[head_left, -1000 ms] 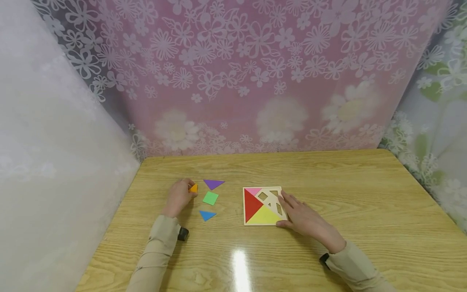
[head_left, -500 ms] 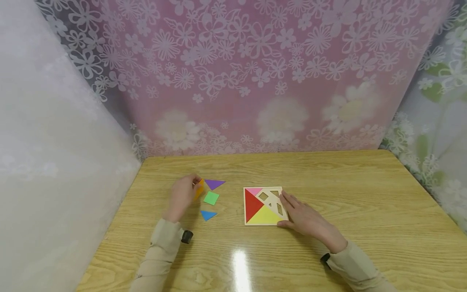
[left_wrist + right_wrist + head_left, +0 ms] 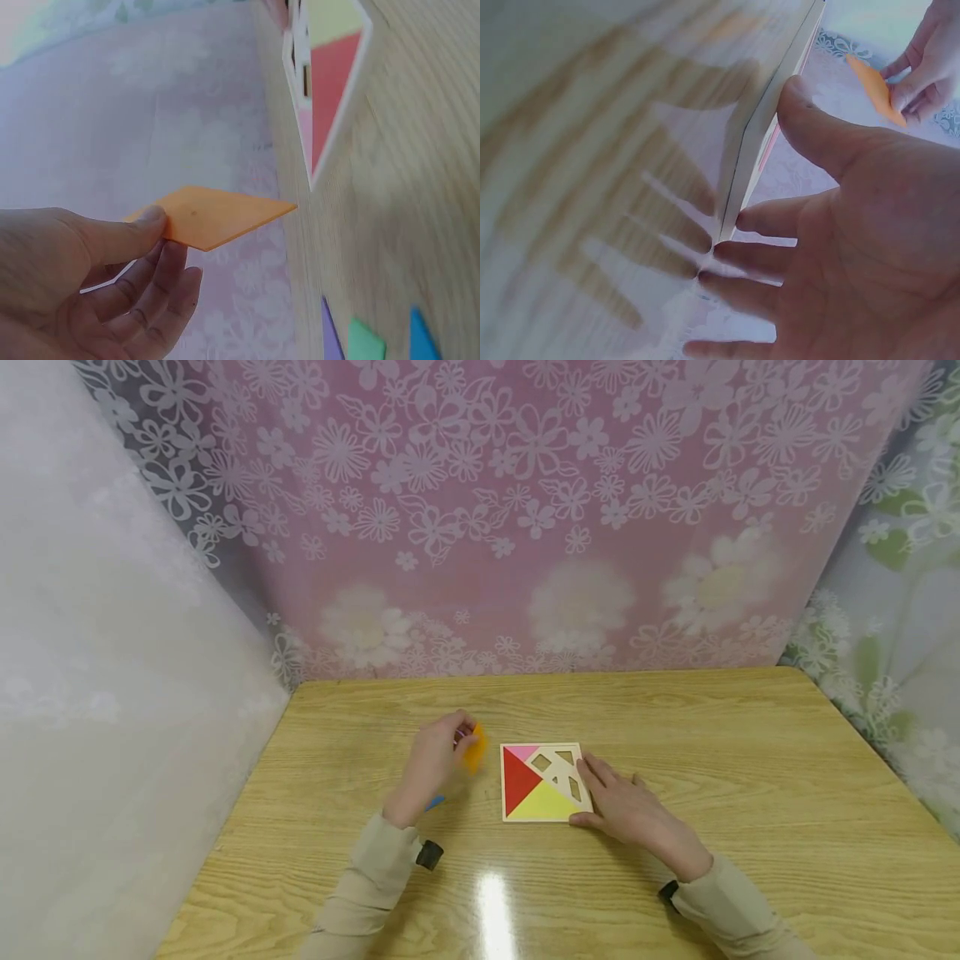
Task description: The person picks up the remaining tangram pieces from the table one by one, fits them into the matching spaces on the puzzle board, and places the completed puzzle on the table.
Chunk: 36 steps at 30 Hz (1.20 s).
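Observation:
My left hand (image 3: 431,764) pinches an orange parallelogram tangram piece (image 3: 225,214) between thumb and fingers, raised over the table left of the puzzle board. That square wooden board (image 3: 558,771) holds a red triangle (image 3: 517,783), a yellow triangle (image 3: 543,803) and a pink piece (image 3: 519,752); several recesses at its upper right are bare. Against the board's right edge rests my right hand (image 3: 626,810), its fingers spread and fairly straight, the thumb at the lower corner. A purple piece (image 3: 331,337), a green piece (image 3: 365,341) and a blue piece (image 3: 422,337) lie below my left hand, mostly hidden in the head view.
The wooden table (image 3: 712,727) extends around the board on all sides. A pink flowered curtain (image 3: 480,527) hangs along its far edge. Pale cloth (image 3: 135,735) stands at the left, and more flowered cloth (image 3: 885,635) at the right.
My left hand has lifted the orange parallelogram from the table's left side and carried it right, over the loose pieces towards the board. My right hand has stayed at the board's edge.

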Each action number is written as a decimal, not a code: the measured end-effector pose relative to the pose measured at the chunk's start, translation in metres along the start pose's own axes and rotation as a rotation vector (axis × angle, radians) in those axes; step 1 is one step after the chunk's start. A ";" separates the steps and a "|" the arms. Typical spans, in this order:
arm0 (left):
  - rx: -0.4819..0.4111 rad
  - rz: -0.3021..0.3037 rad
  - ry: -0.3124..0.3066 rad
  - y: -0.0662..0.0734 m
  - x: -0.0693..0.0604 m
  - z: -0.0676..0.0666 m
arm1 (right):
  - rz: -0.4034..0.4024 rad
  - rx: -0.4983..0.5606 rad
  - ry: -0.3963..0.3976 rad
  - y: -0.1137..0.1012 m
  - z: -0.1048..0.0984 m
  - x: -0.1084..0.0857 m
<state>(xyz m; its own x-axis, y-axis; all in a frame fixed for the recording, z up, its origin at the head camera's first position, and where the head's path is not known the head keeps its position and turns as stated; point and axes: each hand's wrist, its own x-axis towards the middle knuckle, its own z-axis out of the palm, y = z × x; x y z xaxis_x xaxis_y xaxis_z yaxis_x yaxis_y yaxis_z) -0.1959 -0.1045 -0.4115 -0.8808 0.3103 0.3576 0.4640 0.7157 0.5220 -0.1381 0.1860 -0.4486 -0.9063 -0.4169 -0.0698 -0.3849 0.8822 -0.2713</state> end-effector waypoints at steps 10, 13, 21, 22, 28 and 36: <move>-0.021 0.075 -0.069 0.033 0.008 0.040 | 0.025 -0.014 -0.008 -0.002 0.002 -0.001; -0.043 0.077 -0.089 0.039 0.011 0.051 | 0.018 -0.026 -0.003 -0.001 0.003 -0.001; -0.175 0.031 -0.124 0.048 0.017 0.074 | 0.011 -0.050 -0.001 0.000 0.003 0.000; -0.185 0.033 -0.124 0.049 0.017 0.076 | 0.009 -0.050 0.000 0.000 0.003 0.000; -0.295 -0.007 -0.143 0.050 0.017 0.086 | 0.009 -0.049 -0.008 -0.001 0.001 0.000; -0.403 -0.101 -0.150 0.051 0.017 0.098 | 0.017 -0.050 -0.009 -0.001 0.001 0.000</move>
<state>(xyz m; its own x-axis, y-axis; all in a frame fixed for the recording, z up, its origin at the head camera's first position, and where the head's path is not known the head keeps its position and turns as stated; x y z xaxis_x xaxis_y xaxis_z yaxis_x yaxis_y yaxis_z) -0.1962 -0.0012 -0.4550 -0.9137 0.3601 0.1884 0.3483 0.4547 0.8197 -0.1375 0.1845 -0.4489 -0.9111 -0.4037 -0.0826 -0.3781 0.8988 -0.2218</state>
